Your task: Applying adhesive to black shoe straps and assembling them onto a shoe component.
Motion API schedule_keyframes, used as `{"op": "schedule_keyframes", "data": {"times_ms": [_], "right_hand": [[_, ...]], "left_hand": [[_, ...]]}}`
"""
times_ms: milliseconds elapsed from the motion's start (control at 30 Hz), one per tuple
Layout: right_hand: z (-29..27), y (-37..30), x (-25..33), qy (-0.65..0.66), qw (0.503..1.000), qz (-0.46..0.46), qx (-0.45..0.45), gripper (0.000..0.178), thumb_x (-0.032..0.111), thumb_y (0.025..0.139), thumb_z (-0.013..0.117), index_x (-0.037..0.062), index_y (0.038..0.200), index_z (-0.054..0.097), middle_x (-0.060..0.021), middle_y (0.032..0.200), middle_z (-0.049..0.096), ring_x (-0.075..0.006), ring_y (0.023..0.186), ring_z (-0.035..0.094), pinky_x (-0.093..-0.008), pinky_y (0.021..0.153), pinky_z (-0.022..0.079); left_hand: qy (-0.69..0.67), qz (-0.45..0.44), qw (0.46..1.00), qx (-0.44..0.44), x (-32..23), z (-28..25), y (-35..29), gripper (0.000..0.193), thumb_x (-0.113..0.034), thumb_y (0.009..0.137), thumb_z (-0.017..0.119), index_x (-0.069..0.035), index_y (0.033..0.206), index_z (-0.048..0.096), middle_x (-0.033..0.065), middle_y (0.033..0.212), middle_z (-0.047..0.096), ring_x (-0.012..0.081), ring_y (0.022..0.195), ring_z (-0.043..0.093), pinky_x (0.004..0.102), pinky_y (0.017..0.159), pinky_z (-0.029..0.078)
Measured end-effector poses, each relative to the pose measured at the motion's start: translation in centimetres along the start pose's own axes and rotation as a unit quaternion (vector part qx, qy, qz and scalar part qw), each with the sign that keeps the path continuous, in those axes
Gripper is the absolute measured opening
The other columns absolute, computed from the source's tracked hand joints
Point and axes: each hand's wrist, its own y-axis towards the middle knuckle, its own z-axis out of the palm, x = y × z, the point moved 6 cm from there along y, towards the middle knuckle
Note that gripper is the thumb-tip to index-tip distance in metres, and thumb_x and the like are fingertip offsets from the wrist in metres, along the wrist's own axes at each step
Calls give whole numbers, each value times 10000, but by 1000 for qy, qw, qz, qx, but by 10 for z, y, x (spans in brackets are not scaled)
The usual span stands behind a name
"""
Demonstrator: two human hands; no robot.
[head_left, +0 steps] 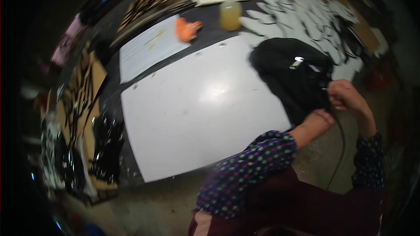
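A soft black fabric bag [282, 67] with a shiny silver patch lies at the right end of the table, over the edge of a white board [183, 105]. At the bag's right side my right hand [346, 96] is closed, its fingertips against the black fabric. Just below and to the left, my left hand [318, 122] has its fingers curled in at the bag's near edge; what they hold is hidden. A thin dark cord [342, 148] hangs down from between the hands toward the floor. The hands are slightly blurred.
Behind the board stand a bottle of yellow liquid [230, 15], an orange object [187, 29] and a written sheet [148, 48]. Many white leaf-shaped pieces [302, 15] lie at the far right. Dark strips on cardboard [81, 91] and glossy black packets [106, 148] line the left.
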Motion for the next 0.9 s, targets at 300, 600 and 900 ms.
{"op": "schedule_keyframes", "data": {"times_ms": [300,600,900], "right_hand": [[-9,-14,42,-466,798,-252,-288,392,253,838,645,11,1072,445,-182,953,575,-326,831,606,-393,690,483],[21,-20,47,-583,695,-305,-291,293,-21,798,527,121,1053,496,-121,963,496,-347,728,593,-419,604,493],[30,-20,47,-566,778,-171,-214,410,358,842,609,-32,939,530,-147,1034,455,-343,805,587,-434,667,494]], "left_hand": [[-32,-11,999,12,-14,-60,-50,509,-33,701,566,-56,1209,535,83,906,607,232,866,577,327,749,479],[-180,-190,960,-99,21,-136,-111,456,132,723,497,-39,1133,600,146,1021,627,292,900,609,348,795,494],[-223,-286,919,-155,51,-137,-142,369,115,796,513,-27,1119,621,146,1008,638,252,886,625,307,788,499]]}}
